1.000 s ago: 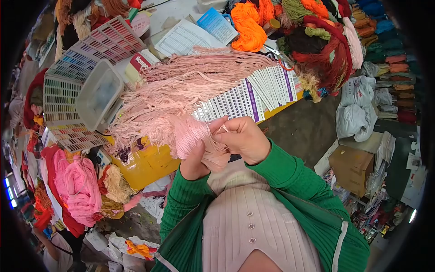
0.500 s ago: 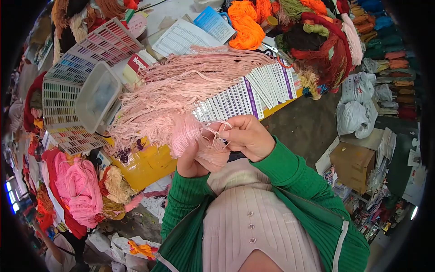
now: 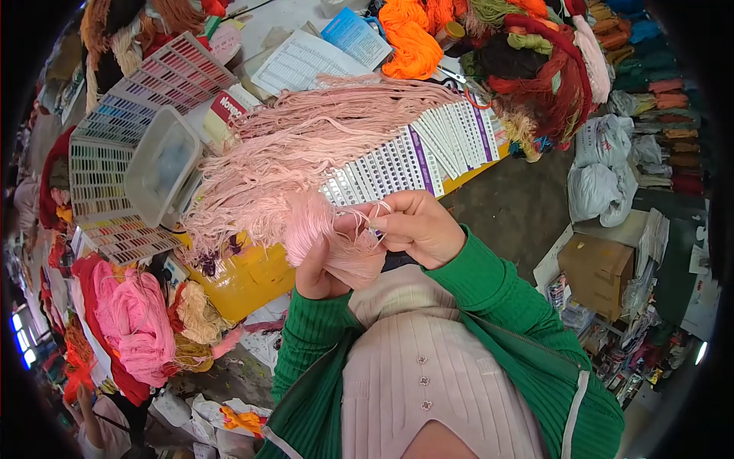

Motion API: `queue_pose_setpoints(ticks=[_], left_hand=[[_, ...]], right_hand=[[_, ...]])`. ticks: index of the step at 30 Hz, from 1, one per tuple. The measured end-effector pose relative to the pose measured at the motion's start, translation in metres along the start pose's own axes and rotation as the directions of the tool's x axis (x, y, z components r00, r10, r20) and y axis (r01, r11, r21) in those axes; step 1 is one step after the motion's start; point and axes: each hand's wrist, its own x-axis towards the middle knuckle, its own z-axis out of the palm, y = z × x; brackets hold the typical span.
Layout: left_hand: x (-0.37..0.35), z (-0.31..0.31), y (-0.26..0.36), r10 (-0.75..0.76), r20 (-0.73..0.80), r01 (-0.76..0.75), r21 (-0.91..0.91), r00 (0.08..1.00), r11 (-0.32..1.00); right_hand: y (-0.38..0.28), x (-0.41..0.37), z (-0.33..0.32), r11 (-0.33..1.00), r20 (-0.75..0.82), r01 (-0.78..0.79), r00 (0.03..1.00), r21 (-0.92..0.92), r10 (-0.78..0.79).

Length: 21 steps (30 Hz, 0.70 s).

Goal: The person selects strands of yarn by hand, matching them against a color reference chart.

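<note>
A skein of pale pink thread [image 3: 310, 226] is bunched in my left hand [image 3: 312, 271], whose thumb and fingers wrap around it. My right hand [image 3: 417, 228] pinches a few strands of the same thread at the skein's right side, where a small loop stands up by the fingertips. Behind both hands, long pale pink thread hanks [image 3: 283, 145] lie spread over the table. White punched cards with purple edges [image 3: 390, 168] are fanned out just beyond my right hand.
On the left stand a clear plastic tub [image 3: 162, 164] and a folding colour chart [image 3: 107, 153]. Orange yarn [image 3: 409, 42], a blue booklet [image 3: 355, 40] and scissors [image 3: 453, 74] lie at the back. Bright pink yarn [image 3: 134, 317] hangs lower left. A cardboard box [image 3: 595, 275] is at right.
Both hands keep their grip on the skein and strands, with only slight finger movement. The view has shifted a little, and a person's arm at the lower left has moved.
</note>
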Motion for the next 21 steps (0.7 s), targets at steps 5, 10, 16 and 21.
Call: queue_pose_setpoints(ticks=[5,10,16,21], left_hand=[[-0.001,-0.004,-0.001,-0.006,-0.037,0.006,0.000,0.999,1.000],[-0.001,-0.005,-0.001,-0.011,-0.030,0.011,0.018,0.999,1.000],[-0.002,-0.005,0.000,-0.017,-0.007,0.017,-0.059,1.000,0.998],[0.002,0.004,0.001,-0.023,-0.042,0.022,-0.041,0.999,0.999]], right_hand=[[-0.001,0.000,-0.004,1.000,0.040,-0.007,0.999,-0.001,0.007],[0.002,0.003,-0.008,0.998,0.057,0.011,0.998,-0.058,-0.008],[-0.002,0.003,-0.007,0.996,0.099,-0.044,0.994,0.084,0.035],[0.004,0.008,-0.004,0.802,0.080,0.128,0.992,-0.584,-0.099]])
